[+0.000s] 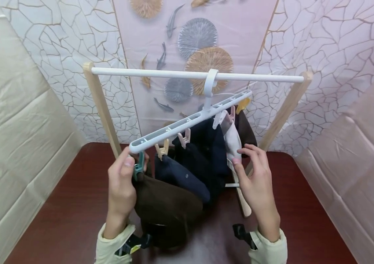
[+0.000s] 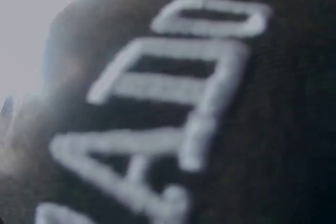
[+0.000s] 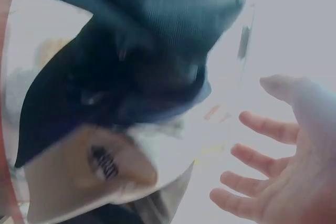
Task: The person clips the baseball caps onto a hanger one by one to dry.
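A white clip hanger [image 1: 190, 119] hooks over the rack's bar and slants toward me at its left end. My left hand [image 1: 122, 183] grips that near end, its fingers curled behind by the green clip [image 1: 139, 167]. Below this clip hangs a dark brown cap [image 1: 170, 194]; white raised lettering [image 2: 202, 85] on dark cloth fills the left wrist view. Navy caps [image 1: 180, 176] hang from the middle clips. Toward the far end hangs a pale cap [image 1: 232, 141], beige with a dark logo in the right wrist view. My right hand [image 1: 256, 176] stays open beside it, fingers spread.
The rack has a white bar [image 1: 160, 73] and wooden legs [image 1: 102, 110]. It stands on a dark red table [image 1: 65, 205]. Beyond it is a patterned backdrop [image 1: 58, 47], with pale cloth panels [image 1: 348, 157] at both sides. A yellow clip [image 1: 243, 105] sits at the hanger's far end.
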